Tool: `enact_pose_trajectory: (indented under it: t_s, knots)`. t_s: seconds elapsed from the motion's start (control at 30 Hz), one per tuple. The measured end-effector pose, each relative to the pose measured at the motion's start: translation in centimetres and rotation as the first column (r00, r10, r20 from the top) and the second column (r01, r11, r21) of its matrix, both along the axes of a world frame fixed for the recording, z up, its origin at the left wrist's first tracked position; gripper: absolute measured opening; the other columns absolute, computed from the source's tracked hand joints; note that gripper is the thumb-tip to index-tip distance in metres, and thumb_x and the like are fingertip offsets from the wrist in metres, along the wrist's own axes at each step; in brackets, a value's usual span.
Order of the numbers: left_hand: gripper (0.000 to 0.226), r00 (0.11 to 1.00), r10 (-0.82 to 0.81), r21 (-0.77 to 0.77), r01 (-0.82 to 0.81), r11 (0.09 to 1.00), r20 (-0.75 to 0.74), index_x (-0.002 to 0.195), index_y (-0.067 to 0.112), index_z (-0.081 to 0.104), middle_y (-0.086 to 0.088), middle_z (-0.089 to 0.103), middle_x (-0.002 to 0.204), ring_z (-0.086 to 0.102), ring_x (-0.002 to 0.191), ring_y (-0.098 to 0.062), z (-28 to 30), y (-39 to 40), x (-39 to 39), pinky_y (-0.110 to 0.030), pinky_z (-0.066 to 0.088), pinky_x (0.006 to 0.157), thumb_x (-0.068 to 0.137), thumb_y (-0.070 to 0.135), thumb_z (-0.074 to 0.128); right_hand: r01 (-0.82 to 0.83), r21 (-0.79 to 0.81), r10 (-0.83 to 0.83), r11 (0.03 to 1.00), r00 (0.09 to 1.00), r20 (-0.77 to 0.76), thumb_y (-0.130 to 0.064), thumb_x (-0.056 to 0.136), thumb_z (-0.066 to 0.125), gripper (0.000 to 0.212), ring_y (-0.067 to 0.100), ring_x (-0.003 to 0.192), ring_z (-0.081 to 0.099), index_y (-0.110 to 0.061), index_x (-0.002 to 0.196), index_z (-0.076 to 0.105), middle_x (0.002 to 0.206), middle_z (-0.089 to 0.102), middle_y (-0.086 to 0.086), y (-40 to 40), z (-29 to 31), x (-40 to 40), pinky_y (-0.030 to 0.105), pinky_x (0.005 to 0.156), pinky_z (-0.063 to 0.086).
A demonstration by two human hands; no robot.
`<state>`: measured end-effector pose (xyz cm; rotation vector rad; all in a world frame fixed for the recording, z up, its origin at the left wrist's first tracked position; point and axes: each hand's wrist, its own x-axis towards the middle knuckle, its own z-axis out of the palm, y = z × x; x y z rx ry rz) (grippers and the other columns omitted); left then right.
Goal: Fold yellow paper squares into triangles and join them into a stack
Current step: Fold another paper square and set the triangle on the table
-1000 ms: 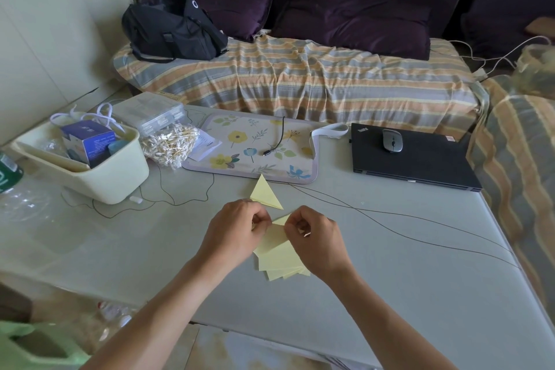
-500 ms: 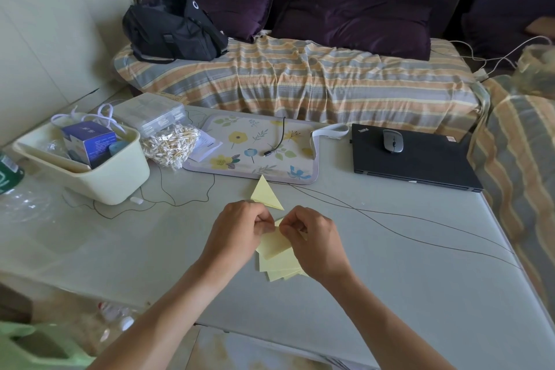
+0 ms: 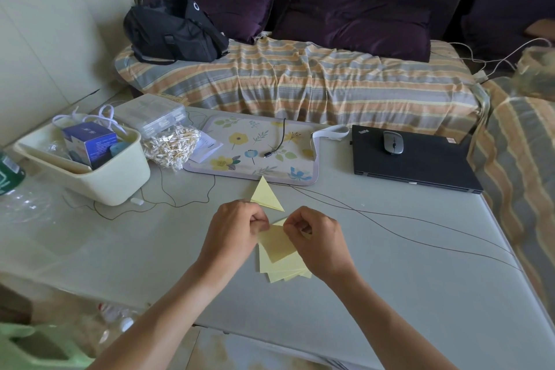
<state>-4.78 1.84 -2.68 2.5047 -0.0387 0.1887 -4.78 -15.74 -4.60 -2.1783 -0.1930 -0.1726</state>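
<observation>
Left hand [image 3: 237, 230] and right hand [image 3: 315, 242] both pinch one yellow sheet [image 3: 277, 245]; fingertips hide its upper edge; paper pile [image 3: 283, 270] beneath partly covered.

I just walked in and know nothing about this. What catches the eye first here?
Two hands, the left hand and right hand, pinch a yellow paper sheet over a small pile of yellow squares at the table's middle. Just beyond them lies a folded yellow triangle, before a flowered mat.
</observation>
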Motion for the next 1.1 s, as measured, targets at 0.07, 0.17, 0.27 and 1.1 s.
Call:
enact_pose_trajectory:
  t_s: [0.07, 0.17, 0.27, 1.1]
  knots:
    - [0.019, 1.000, 0.014, 0.012, -0.014, 1.000, -0.010, 0.072, 0.023, 0.076, 0.016, 0.068, 0.070, 0.062, 0.069, -0.007, -0.1, -0.1, 0.0, -0.017, 0.040, 0.060, 0.081, 0.007, 0.079, -0.028, 0.018, 0.029, 0.999, 0.999, -0.032, -0.010, 0.084, 0.070, 0.008, 0.013, 0.074, 0.059, -0.015, 0.078, 0.070, 0.071, 0.067, -0.006, 0.0, -0.1, -0.1, 0.013, 0.061, 0.042]
    - [0.019, 0.999, -0.004, 0.010, 0.005, 1.000, -0.034, 0.072, 0.023, 0.076, 0.020, 0.060, 0.061, 0.058, 0.066, -0.004, -0.1, -0.3, -0.1, -0.012, 0.036, 0.059, 0.081, 0.007, 0.079, -0.061, 0.025, 0.063, 0.998, 0.995, -0.075, -0.015, 0.084, 0.073, 0.006, 0.010, 0.074, 0.059, -0.018, 0.079, 0.072, 0.073, 0.069, -0.008, 0.1, -0.2, -0.2, 0.013, 0.064, 0.044]
    - [0.014, 0.999, -0.027, -0.029, 0.026, 0.999, -0.031, 0.073, 0.024, 0.077, 0.022, 0.058, 0.059, 0.058, 0.062, 0.002, 0.1, -0.7, -0.3, -0.009, 0.037, 0.059, 0.080, 0.013, 0.083, -0.047, 0.020, 0.048, 0.999, 0.997, -0.054, -0.013, 0.084, 0.072, 0.009, 0.011, 0.072, 0.058, -0.018, 0.077, 0.069, 0.070, 0.067, -0.006, 0.1, -0.1, -0.2, 0.013, 0.062, 0.041]
    - [0.017, 0.993, 0.120, -0.087, -0.119, 0.989, 0.009, 0.071, 0.021, 0.076, 0.018, 0.062, 0.060, 0.060, 0.061, 0.002, 1.1, 0.2, -0.3, -0.004, 0.039, 0.059, 0.081, 0.008, 0.077, 0.031, 0.039, -0.026, 0.999, 0.993, -0.117, -0.012, 0.086, 0.071, 0.011, 0.002, 0.061, 0.052, -0.014, 0.076, 0.067, 0.062, 0.059, -0.009, -0.3, 0.6, 0.0, 0.011, 0.057, 0.040]
